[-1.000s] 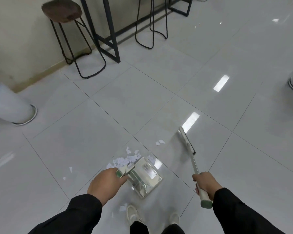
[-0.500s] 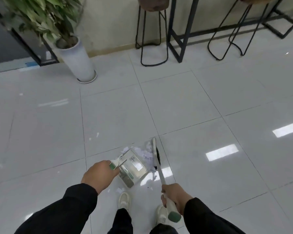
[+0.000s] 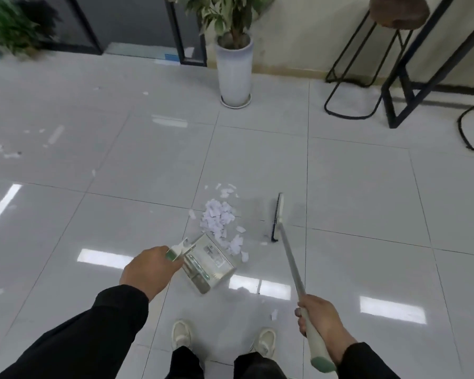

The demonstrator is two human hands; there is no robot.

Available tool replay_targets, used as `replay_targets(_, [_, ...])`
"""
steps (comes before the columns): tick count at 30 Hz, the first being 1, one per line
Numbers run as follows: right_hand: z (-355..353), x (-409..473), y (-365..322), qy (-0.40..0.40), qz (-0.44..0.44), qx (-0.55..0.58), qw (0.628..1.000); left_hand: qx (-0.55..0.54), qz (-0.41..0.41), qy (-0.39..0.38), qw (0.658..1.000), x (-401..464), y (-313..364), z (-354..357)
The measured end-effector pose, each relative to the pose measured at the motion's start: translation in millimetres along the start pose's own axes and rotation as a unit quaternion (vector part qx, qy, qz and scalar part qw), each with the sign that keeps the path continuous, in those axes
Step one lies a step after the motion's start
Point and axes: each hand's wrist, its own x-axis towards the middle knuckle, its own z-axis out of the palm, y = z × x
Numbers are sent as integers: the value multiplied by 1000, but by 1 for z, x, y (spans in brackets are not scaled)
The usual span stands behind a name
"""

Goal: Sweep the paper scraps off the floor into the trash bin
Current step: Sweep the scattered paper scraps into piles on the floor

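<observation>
A heap of white paper scraps (image 3: 219,220) lies on the glossy tiled floor ahead of my feet. My left hand (image 3: 148,270) grips the handle of a shiny metal dustpan (image 3: 208,265), which sits on the floor with its mouth against the near end of the heap. My right hand (image 3: 319,322) holds the grip of a long-handled broom. The broom head (image 3: 277,217) stands on the floor, a short way right of the scraps and apart from them. More stray scraps (image 3: 10,153) lie far left. No trash bin is in view.
A tall white planter (image 3: 234,69) with a leafy plant stands ahead by the wall. Black metal stool and table legs (image 3: 394,86) fill the far right. A dark glass door frame (image 3: 181,31) is at the back. My two white shoes (image 3: 181,335) are below.
The view has swung left, bringing in the planter and door. The broom head, which was against the dustpan, now stands off to the right, and the scraps lie in a heap before the pan.
</observation>
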Motion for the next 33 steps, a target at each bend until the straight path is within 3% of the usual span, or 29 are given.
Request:
replay_targets(6, [30, -11, 21, 102, -3, -9, 995, -34, -6, -4, 999, 17, -60, -6])
replay_targets(14, [117, -46, 75, 149, 73, 93, 982, -17, 40, -37, 998, 52, -145, -29])
replay_targets(21, [249, -48, 108, 79, 125, 198, 969, 4, 62, -51, 997, 85, -210, -71])
replay_targets(27, [361, -36, 76, 17, 95, 228, 969, 4, 49, -44, 998, 99, -241, -96])
replay_targets(33, [387, -42, 23, -10, 48, 232, 971, 12, 42, -26, 999, 112, -251, -109])
